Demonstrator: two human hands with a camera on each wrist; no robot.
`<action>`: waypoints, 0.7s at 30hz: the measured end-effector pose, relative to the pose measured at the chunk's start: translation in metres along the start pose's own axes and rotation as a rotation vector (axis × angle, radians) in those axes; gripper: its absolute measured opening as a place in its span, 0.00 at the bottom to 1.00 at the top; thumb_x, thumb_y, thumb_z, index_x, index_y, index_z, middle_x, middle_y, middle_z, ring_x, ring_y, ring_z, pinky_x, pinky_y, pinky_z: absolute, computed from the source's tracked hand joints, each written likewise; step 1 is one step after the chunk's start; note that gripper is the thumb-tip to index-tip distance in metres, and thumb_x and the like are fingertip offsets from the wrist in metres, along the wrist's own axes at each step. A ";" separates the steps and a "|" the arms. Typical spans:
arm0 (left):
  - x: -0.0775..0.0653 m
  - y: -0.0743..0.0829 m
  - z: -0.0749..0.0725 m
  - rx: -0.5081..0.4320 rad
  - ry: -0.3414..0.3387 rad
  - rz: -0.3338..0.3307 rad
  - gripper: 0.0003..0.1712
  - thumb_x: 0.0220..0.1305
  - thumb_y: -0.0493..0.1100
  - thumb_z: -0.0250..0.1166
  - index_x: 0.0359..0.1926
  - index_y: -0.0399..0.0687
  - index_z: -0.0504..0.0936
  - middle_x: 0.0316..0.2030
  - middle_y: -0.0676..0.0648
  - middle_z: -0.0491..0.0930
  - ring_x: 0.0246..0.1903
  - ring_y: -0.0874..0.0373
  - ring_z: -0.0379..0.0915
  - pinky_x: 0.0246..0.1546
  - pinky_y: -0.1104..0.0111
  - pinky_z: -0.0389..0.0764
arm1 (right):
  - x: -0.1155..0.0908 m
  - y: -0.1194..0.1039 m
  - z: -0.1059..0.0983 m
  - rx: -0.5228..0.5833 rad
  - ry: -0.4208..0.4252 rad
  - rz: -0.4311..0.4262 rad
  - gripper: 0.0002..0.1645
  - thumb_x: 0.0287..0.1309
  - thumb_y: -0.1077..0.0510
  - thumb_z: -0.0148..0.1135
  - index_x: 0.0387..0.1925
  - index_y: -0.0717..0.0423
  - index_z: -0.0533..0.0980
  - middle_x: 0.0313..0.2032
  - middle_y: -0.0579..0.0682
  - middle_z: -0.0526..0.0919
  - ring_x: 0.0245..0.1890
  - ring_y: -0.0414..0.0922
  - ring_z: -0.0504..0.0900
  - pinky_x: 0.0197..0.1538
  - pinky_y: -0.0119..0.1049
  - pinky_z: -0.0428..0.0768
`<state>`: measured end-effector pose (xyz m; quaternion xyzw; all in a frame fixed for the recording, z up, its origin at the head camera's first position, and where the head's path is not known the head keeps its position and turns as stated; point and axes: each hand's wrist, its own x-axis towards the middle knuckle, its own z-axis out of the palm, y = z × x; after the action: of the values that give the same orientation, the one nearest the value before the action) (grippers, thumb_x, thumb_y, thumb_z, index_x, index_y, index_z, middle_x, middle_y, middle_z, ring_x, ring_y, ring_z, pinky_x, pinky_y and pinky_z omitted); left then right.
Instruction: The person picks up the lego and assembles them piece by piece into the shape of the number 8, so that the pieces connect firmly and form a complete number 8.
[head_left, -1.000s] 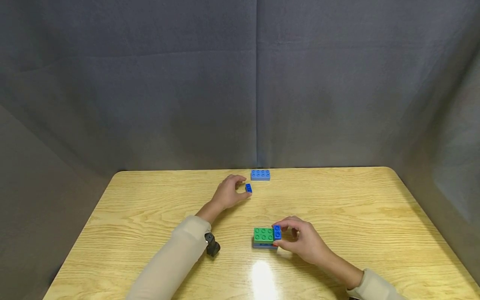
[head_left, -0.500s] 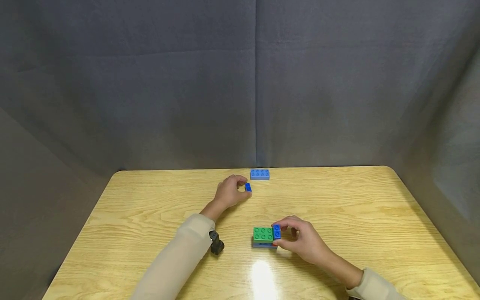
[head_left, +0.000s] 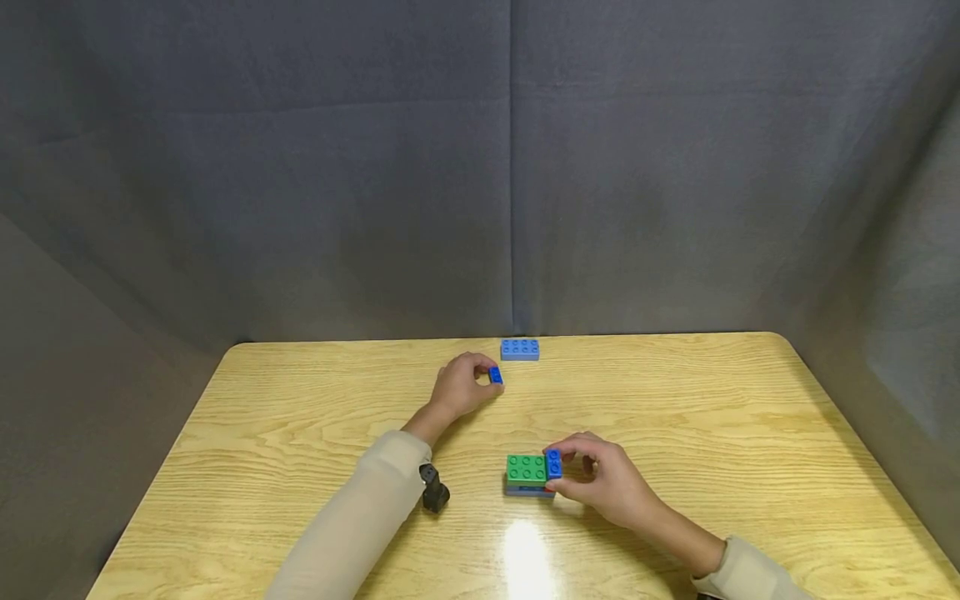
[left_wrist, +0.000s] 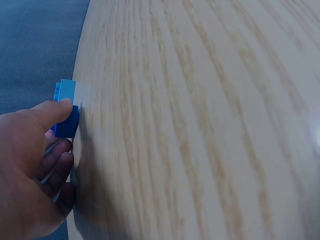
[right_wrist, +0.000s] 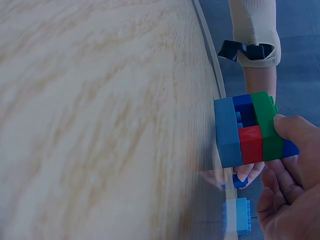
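Note:
Near the far edge, my left hand (head_left: pixel 457 387) pinches a small dark blue toy brick (head_left: pixel 496 375) between thumb and fingers. In the left wrist view the thumb covers part of that blue brick (left_wrist: pixel 69 124). My right hand (head_left: pixel 613 487) pinches a two-stud blue brick (head_left: pixel 553 463) on the right end of a brick stack. A green brick (head_left: pixel 527 472) lies directly below it. Lower down, the right wrist view shows a red brick (right_wrist: pixel 251 144) and a dark blue brick (right_wrist: pixel 243 101) with a gap between them, above a lighter blue base brick (right_wrist: pixel 228 132).
A light blue eight-stud brick (head_left: pixel 520 350) lies at the table's far edge, just beyond the left hand. The wooden table (head_left: pixel 675 400) ends at a dark grey curtain (head_left: pixel 375 208). A black device (head_left: pixel 433 489) is worn on the left wrist.
My left fingers have drawn in slightly around the small blue brick, and the left forearm has shifted a little to the right. The right hand and stack stay in place.

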<state>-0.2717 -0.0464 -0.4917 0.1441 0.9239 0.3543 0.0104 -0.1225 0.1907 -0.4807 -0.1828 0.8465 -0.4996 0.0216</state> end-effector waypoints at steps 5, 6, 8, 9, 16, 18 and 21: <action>-0.001 -0.001 -0.003 -0.080 -0.012 -0.014 0.17 0.61 0.43 0.75 0.49 0.43 0.85 0.44 0.46 0.85 0.47 0.51 0.79 0.53 0.57 0.78 | 0.001 0.001 0.001 0.004 0.004 0.002 0.19 0.53 0.56 0.79 0.47 0.47 0.85 0.39 0.41 0.83 0.38 0.49 0.75 0.36 0.35 0.74; -0.001 -0.002 -0.003 -0.093 -0.013 -0.017 0.17 0.61 0.42 0.75 0.49 0.42 0.85 0.44 0.46 0.85 0.47 0.51 0.79 0.53 0.57 0.78 | 0.001 0.001 0.001 0.004 0.005 0.003 0.19 0.52 0.56 0.79 0.47 0.47 0.85 0.39 0.41 0.83 0.38 0.49 0.75 0.36 0.35 0.74; -0.001 -0.003 -0.003 -0.110 -0.018 -0.023 0.17 0.61 0.42 0.74 0.50 0.42 0.85 0.43 0.46 0.85 0.46 0.51 0.78 0.52 0.58 0.78 | 0.001 0.002 0.002 0.003 0.005 0.004 0.19 0.52 0.56 0.79 0.47 0.47 0.85 0.39 0.41 0.83 0.38 0.50 0.76 0.36 0.34 0.74; -0.002 -0.004 -0.003 -0.112 -0.019 -0.022 0.17 0.61 0.42 0.74 0.50 0.42 0.85 0.43 0.46 0.85 0.45 0.52 0.77 0.51 0.58 0.78 | 0.001 0.002 0.002 0.003 0.005 0.005 0.19 0.52 0.56 0.79 0.47 0.47 0.85 0.39 0.41 0.83 0.38 0.50 0.76 0.36 0.34 0.74; -0.005 -0.012 -0.007 -0.176 -0.020 -0.005 0.17 0.62 0.40 0.74 0.50 0.40 0.84 0.38 0.47 0.83 0.34 0.58 0.72 0.38 0.66 0.76 | 0.001 0.003 0.002 -0.006 0.006 -0.006 0.19 0.52 0.57 0.79 0.47 0.48 0.85 0.39 0.40 0.82 0.37 0.48 0.76 0.35 0.34 0.74; -0.007 -0.012 -0.010 -0.188 -0.016 0.002 0.18 0.62 0.39 0.74 0.51 0.40 0.84 0.38 0.47 0.83 0.33 0.59 0.73 0.37 0.67 0.77 | 0.001 0.002 0.002 -0.010 0.008 -0.012 0.20 0.51 0.57 0.80 0.47 0.49 0.85 0.39 0.40 0.82 0.37 0.47 0.76 0.35 0.34 0.74; -0.011 -0.012 -0.012 -0.200 -0.017 0.012 0.18 0.62 0.39 0.74 0.52 0.39 0.84 0.38 0.47 0.83 0.33 0.59 0.73 0.36 0.68 0.77 | 0.001 0.002 0.002 -0.011 0.009 -0.019 0.20 0.51 0.57 0.80 0.47 0.49 0.85 0.39 0.40 0.82 0.37 0.47 0.76 0.35 0.33 0.74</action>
<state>-0.2662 -0.0657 -0.4913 0.1511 0.8829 0.4436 0.0304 -0.1237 0.1894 -0.4835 -0.1889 0.8476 -0.4957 0.0121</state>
